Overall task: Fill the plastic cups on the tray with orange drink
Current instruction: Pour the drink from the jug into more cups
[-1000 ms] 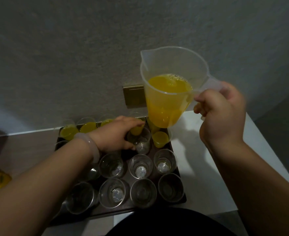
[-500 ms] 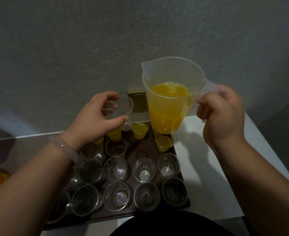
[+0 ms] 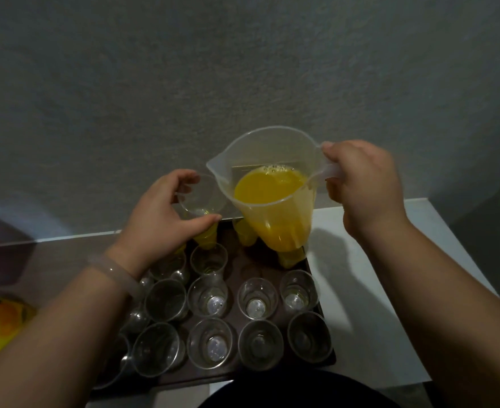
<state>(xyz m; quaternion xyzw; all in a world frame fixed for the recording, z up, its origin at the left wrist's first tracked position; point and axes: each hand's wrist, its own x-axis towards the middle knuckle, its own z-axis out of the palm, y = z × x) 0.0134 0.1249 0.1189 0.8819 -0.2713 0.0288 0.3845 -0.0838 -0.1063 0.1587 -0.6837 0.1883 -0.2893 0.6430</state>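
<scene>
While my right hand (image 3: 363, 189) is gripping the handle of the translucent measuring jug (image 3: 281, 231), its fingers (image 3: 335, 150) are curling closed around that handle. The jug is tilting with its spout toward my left hand (image 3: 160, 213), and the orange drink (image 3: 267, 187) inside is pooling toward the spout side, short of the lip. My left fingers (image 3: 184, 175) and thumb are clasping one clear plastic cup (image 3: 201, 198), holding it in the air just beside the spout, above the far edge of the dark tray (image 3: 262, 262). Filled cups (image 3: 244, 235) are standing in the tray's far row; empty cups (image 3: 257, 298) are standing in the nearer rows. The tray is resting on the white table (image 3: 375, 319). A pale bracelet (image 3: 116, 272) is circling my left wrist.
</scene>
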